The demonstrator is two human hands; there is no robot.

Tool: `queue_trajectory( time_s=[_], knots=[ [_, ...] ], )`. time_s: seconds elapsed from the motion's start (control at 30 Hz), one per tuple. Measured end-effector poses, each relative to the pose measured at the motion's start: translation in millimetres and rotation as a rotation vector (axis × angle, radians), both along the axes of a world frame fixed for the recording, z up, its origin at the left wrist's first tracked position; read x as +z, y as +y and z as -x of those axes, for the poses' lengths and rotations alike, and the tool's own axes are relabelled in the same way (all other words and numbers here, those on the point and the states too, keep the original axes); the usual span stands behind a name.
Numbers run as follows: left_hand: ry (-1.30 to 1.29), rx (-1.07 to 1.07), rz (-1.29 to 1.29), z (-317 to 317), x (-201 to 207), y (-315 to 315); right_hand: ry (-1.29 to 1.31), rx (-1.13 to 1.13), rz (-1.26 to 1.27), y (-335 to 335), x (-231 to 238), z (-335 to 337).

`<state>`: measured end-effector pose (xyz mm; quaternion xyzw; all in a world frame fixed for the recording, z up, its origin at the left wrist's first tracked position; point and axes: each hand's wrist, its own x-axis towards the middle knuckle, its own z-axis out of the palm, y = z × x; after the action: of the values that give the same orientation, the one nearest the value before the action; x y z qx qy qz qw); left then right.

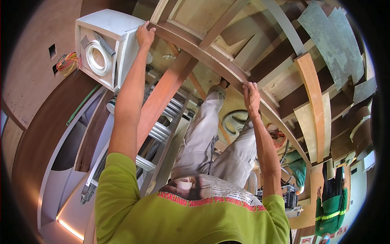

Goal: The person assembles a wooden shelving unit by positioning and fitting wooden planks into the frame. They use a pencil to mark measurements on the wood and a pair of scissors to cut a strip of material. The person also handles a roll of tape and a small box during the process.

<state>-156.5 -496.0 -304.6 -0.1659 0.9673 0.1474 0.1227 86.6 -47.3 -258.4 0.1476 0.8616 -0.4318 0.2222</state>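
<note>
A large wooden frame (219, 63) with crosswise slats spans the upper part of the view. My left hand (145, 35) is closed at the frame's upper left end, beside a white box cabinet (109, 20). Farther right along the same brown edge, my right hand (251, 97) has its fingers bent over the rim. Both arms are stretched out, well apart. The undersides of the fingers are hidden. A wide brown plank (166, 91) runs below the frame, between my arms.
Inside the white cabinet sits a white coil (98, 57). Loose wires (68, 62) hang at the left wall. A metal ladder (160, 131) lies left of my legs. Wooden strips (310, 97) and grey sheets (327, 40) rest on the frame. Another person (331, 207) in green stands far right.
</note>
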Motion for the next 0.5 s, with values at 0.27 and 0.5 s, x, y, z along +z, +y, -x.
queue_trajectory(
  time_s=[0.27,0.5],
  knots=[
    [-0.002,-0.038,0.020,3.1,-2.7,-3.2,0.030,0.004,-0.155,-4.4,-3.0,-2.0],
    [-0.002,-0.047,0.063,5.5,-6.3,-6.5,0.053,-0.016,-0.178,-6.9,-4.5,-0.2]
  ],
)
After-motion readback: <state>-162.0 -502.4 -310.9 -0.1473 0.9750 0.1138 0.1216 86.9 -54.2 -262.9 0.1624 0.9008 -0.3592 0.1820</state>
